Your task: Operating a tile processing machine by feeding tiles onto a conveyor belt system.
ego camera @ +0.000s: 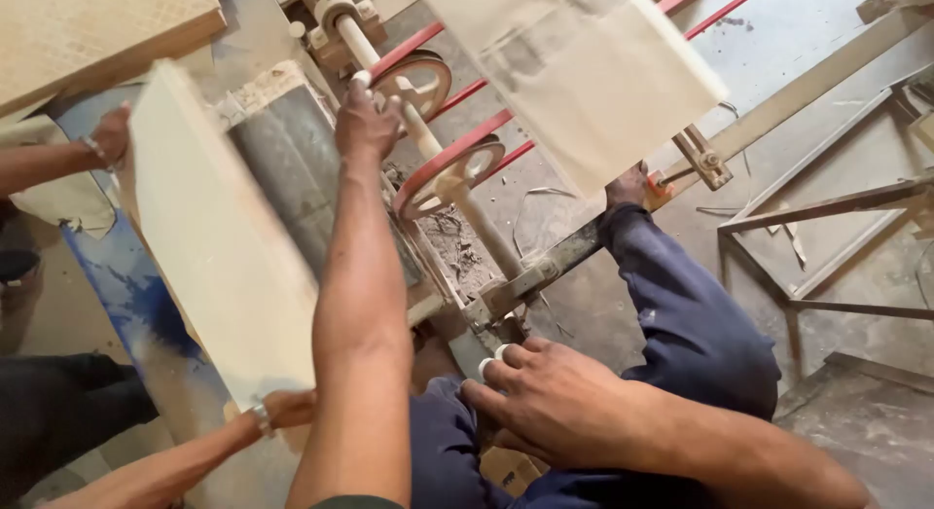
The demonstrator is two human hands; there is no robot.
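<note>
My left hand reaches forward and lies on the top end of a grey drum, beside a white shaft with red-rimmed pulleys. Its back faces me, so its grip is hidden. My right hand rests on my blue-trousered knee with fingers spread and white tape on the fingertips, holding nothing. A pale board leans against the drum's left side. Another person's hands hold it at its far and near edges.
A second pale board hangs over the red belts at the top. My foot sits on the metal frame. Angle-iron frames lie on the dusty floor at right. A chipboard slab is at top left.
</note>
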